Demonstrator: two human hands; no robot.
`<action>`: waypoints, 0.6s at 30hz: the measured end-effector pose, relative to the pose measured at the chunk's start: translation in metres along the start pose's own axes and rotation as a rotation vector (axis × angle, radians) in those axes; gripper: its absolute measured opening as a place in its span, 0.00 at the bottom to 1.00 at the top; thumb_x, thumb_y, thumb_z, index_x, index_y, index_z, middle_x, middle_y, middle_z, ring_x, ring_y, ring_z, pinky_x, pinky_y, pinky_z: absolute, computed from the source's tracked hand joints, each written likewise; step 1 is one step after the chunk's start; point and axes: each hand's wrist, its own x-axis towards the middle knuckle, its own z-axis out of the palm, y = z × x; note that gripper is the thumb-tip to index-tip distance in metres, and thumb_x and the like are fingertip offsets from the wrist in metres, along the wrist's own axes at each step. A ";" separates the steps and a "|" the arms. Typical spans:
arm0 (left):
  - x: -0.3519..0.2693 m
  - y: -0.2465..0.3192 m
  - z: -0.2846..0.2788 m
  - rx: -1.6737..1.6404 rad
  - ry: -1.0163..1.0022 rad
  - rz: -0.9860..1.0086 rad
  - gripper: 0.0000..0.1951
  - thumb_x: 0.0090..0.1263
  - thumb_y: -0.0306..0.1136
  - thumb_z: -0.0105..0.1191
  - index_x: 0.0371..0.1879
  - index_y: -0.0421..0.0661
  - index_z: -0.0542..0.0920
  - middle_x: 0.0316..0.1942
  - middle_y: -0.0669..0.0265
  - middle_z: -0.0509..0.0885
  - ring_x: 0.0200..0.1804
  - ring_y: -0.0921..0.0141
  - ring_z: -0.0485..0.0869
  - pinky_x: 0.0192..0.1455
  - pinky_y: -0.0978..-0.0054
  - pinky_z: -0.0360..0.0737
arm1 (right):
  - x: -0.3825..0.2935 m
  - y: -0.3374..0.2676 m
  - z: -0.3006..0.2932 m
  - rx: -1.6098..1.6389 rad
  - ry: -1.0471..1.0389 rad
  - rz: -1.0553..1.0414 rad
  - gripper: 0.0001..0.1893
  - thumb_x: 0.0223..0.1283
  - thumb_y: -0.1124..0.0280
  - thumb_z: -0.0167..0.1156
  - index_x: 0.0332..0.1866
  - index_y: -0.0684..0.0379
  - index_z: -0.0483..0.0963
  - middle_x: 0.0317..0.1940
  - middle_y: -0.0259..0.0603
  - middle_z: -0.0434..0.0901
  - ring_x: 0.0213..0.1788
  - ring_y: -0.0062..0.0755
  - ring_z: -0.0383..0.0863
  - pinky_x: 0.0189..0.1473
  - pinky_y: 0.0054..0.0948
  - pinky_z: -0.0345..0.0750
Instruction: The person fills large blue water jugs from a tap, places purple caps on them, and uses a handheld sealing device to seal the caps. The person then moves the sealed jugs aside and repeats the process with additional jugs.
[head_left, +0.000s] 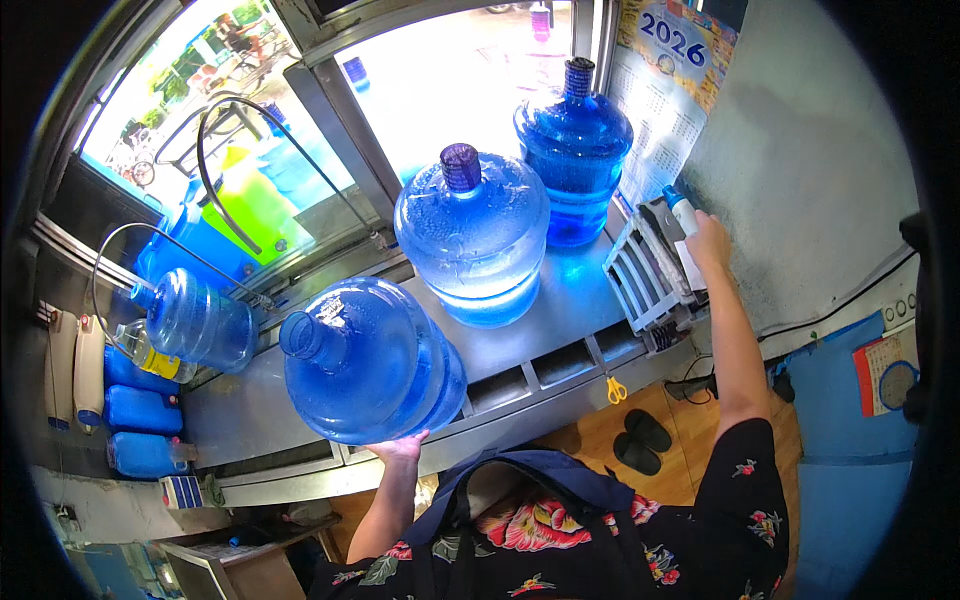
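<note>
A large blue plastic water jug (375, 367), its mouth uncapped, leans to the left over the metal counter. My left hand (400, 447) supports its near lower side; most of the fingers are hidden beneath it. Far to the right, my right hand (709, 238) grips a small white bottle with a blue cap (679, 208), beside a grey slatted rack (651, 270) at the counter's end. Two more water jugs stand upright near the window: one with a purple wrapped neck (472, 232), and a darker blue one (574, 165) behind it.
Another jug (202, 319) lies at the left beneath a curved metal spout (142, 229). Blue jerrycans (142, 410) sit at the far left. Yellow-handled scissors (616, 390) hang from the stainless counter's (300, 397) front edge. Black slippers (643, 442) rest on the floor.
</note>
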 end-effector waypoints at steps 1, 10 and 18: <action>-0.001 0.000 -0.001 -0.011 -0.033 0.000 0.55 0.62 0.82 0.25 0.81 0.52 0.48 0.83 0.60 0.45 0.82 0.49 0.40 0.75 0.31 0.26 | 0.013 0.002 0.014 -0.020 0.034 0.017 0.13 0.55 0.74 0.62 0.47 0.58 0.76 0.44 0.51 0.80 0.50 0.58 0.81 0.51 0.52 0.79; 0.029 0.003 -0.041 0.110 -0.081 0.007 0.54 0.63 0.81 0.24 0.81 0.51 0.48 0.83 0.59 0.45 0.82 0.50 0.41 0.77 0.37 0.29 | 0.060 0.040 0.086 -0.053 -0.048 -0.055 0.26 0.51 0.72 0.71 0.58 0.54 0.75 0.48 0.49 0.80 0.52 0.55 0.81 0.52 0.50 0.79; 0.040 0.036 -0.062 0.342 -0.057 0.005 0.53 0.63 0.81 0.26 0.78 0.51 0.57 0.78 0.54 0.59 0.78 0.50 0.57 0.78 0.41 0.50 | 0.045 0.034 0.091 -0.301 -0.109 0.026 0.35 0.64 0.65 0.64 0.76 0.49 0.58 0.65 0.39 0.74 0.65 0.46 0.76 0.61 0.57 0.74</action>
